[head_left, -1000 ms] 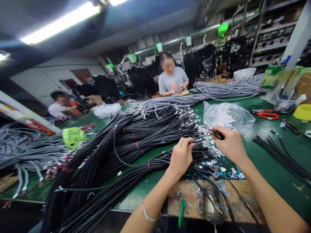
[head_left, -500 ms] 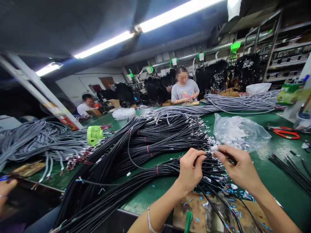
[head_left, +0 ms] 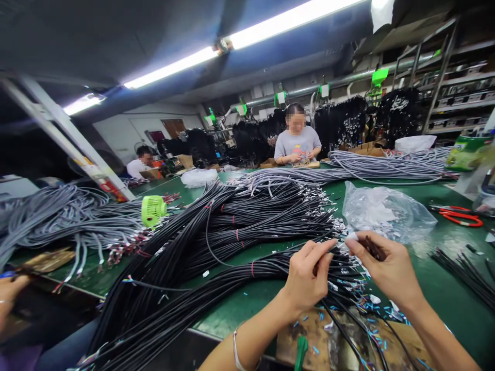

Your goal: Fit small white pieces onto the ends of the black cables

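Nowhere legible writing: hands [head_left: 309,278] [head_left: 386,268] at black cables [head_left: 216,242].

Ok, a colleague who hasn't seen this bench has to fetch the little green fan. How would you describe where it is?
Start at the long green table and find the big spread of black cables across its middle. At their left edge, beside the grey cable pile, sits the small fan. It is the only lime-green, round, slatted thing among the dark and grey wires.

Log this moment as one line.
left hand: pinching thin black cable end | right hand: gripping dark slim tool | surface: green workbench
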A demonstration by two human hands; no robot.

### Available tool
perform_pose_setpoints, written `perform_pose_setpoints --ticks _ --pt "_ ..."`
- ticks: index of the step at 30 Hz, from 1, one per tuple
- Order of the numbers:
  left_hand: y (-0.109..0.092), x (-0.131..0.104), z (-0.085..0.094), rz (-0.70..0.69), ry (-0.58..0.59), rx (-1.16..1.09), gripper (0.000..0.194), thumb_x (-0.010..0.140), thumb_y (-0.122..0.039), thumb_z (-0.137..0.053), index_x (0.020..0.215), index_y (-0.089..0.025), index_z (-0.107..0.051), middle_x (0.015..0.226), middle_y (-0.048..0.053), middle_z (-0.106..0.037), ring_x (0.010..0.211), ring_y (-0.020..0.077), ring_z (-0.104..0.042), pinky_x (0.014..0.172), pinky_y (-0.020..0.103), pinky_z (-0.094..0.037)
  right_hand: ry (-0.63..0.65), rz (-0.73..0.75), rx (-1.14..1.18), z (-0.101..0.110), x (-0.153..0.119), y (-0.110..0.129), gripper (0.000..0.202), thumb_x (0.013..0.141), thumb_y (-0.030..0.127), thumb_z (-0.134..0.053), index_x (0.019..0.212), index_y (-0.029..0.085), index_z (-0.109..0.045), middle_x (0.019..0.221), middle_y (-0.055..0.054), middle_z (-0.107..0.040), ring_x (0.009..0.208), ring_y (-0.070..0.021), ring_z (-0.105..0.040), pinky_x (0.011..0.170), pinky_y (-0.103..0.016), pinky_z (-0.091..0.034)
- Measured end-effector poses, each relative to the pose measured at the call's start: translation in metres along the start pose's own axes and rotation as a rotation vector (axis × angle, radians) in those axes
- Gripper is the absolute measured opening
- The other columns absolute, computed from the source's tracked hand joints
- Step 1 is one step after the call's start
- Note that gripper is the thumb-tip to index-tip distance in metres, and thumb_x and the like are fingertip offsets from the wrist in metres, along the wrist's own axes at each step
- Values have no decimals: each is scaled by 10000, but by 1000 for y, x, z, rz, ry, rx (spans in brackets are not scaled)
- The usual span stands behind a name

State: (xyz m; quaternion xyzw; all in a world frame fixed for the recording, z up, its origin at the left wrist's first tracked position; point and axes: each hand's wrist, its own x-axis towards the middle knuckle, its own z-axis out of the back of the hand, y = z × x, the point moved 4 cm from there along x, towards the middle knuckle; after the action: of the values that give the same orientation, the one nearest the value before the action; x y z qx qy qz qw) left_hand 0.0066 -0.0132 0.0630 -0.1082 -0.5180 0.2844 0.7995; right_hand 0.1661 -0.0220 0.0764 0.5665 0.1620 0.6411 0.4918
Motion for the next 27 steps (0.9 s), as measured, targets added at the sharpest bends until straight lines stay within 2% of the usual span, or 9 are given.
perform_pose_setpoints --ticks 6,11,14,17,22,27 --pt "0 1 2 61 -71 -27 169 851 -156 -564 964 -158 -689 760 55 -625 633 133 -555 566 246 -462 117 -65 101 -9 0 -4 246 840 391 -555 698 192 -583 580 10 -562 524 -114 -513 486 -215 -412" --pt "4 3 0 78 19 -96 185 867 -141 -515 893 -130 -698 729 61 -601 652 141 -545 600 254 -447 177 -102 130 -18 0 -15 285 863 410 -526 705 176 -562 555 17 -548 407 -79 -409 363 -209 -313" --pt "6 4 -1 121 60 -117 198 872 -156 -506 868 -128 -702 698 51 -583 637 140 -529 583 249 -423 136 -74 102 -18 -2 -13 271 866 390 -527 713 172 -572 551 14 -556 425 -89 -437 392 -216 -344" --pt "9 5 -1 238 77 -121 203 873 -170 -515 819 -122 -705 669 38 -569 608 125 -509 553 235 -389 45 -12 51 -16 -8 -6 201 849 344 -562 742 178 -600 588 7 -579 500 -109 -496 471 -228 -388" --pt "18 4 -1 406 24 -259 182 864 -205 -539 797 -116 -684 674 24 -562 563 100 -504 506 209 -386 -59 206 -102 -18 -18 7 51 824 244 -606 834 201 -633 671 12 -635 514 -100 -539 510 -216 -421" --pt "25 4 0 559 -80 -611 127 785 -234 -647 803 -109 -665 697 3 -547 484 77 -550 444 187 -440 -10 51 -234 -15 -2 1 296 863 406 -531 1062 195 -596 620 16 -575 499 -131 -540 473 -238 -435"
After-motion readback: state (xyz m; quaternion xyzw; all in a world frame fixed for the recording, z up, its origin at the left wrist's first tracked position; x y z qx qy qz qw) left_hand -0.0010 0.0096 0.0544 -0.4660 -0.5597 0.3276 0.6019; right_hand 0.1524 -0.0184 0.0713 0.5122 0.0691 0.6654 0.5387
